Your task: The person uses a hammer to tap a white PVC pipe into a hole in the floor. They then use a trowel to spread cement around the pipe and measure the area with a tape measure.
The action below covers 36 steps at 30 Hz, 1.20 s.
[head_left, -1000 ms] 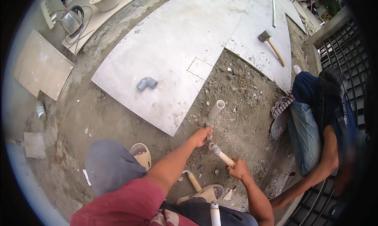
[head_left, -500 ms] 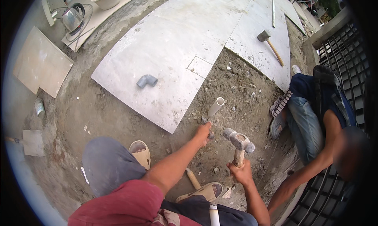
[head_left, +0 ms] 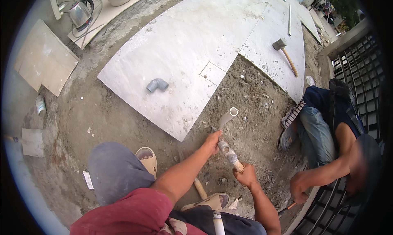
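Head view: hammer (head_left: 230, 154) gripped, just beside the left hand (head_left: 212, 142) at four o'clock!
It is held in the closed fingers of the right hand (head_left: 246, 176); a mostly hidden grey tool (head_left: 213, 129) is clasped in the left's curled fingers, with a white pipe (head_left: 227, 118) seen at its one o'clock.

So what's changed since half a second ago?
The hammer swung down and left, close to the left hand. The right hand kept hold of it. The co-worker's hand came into view. The grey elbow pipe and mallet stayed on the slabs.
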Tool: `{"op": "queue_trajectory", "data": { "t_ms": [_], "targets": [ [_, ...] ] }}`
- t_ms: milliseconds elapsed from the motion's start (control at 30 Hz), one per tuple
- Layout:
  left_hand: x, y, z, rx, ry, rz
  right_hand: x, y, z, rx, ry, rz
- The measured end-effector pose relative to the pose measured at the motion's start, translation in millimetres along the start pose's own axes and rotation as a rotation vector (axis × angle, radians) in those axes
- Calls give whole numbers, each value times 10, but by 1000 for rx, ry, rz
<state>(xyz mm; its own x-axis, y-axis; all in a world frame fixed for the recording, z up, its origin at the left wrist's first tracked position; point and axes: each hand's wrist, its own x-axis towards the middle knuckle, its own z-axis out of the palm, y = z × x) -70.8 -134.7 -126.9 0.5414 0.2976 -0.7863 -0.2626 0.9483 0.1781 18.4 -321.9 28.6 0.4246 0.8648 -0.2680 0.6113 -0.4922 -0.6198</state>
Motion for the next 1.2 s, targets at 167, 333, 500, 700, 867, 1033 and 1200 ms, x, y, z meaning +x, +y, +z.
{"op": "queue_trajectory", "data": {
  "t_ms": [167,333,500,700,867,1033,1200],
  "targets": [
    [-3,128,-242,66,-8,-46,-38,-365,-169,144,-36,163],
    [-114,228,-67,-21,29,-55,-151,-868,-678,159,202,-418],
    [-110,219,10,-44,29,-81,76,-544,-159,230,308,-537],
    [53,312,-311,52,-57,-107,103,-55,9,-197,-139,126],
    [-3,334,-300,3,-111,-89,-103,-469,-356,-50,39,-181],
    [2,293,-235,-3,-115,-123,114,-659,-212,96,216,-552],
    [-113,395,-152,55,-81,-213,296,-190,14,-394,-174,59]
  ]
}}
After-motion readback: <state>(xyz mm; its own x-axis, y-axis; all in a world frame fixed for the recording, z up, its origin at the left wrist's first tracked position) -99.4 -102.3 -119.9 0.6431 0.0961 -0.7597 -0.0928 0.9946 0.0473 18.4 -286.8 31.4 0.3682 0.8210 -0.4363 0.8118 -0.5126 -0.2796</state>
